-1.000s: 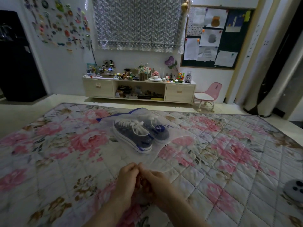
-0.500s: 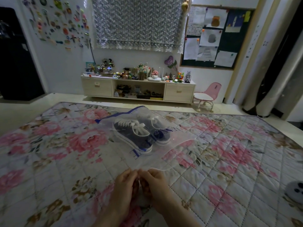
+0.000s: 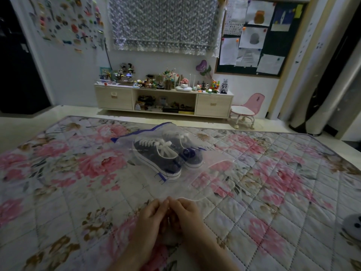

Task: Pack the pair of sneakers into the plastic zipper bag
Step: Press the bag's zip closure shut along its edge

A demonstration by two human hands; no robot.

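A: Where are the sneakers (image 3: 168, 157)?

B: Middle of the frame, side by side inside the clear plastic bag (image 3: 195, 184), which lies flat on the flowered quilted mat (image 3: 78, 192). The bag's blue-edged end points to the far side, up and left of the shoes; its near edge reaches down to the hands.

A: And the hands?

B: Lower centre, touching each other. The left hand (image 3: 151, 218) and right hand (image 3: 185, 216) are both curled with fingertips pinched at the bag's near edge. It looks like they grip the plastic, though what sits between the fingers is hidden.

A: So how to do this step well?

B: I'd judge the shoes are in and the bag wants tidying or sealing. Keep the pinch firm, pull the film taut and level, and press the air out toward the opening without dragging the sneakers askew.
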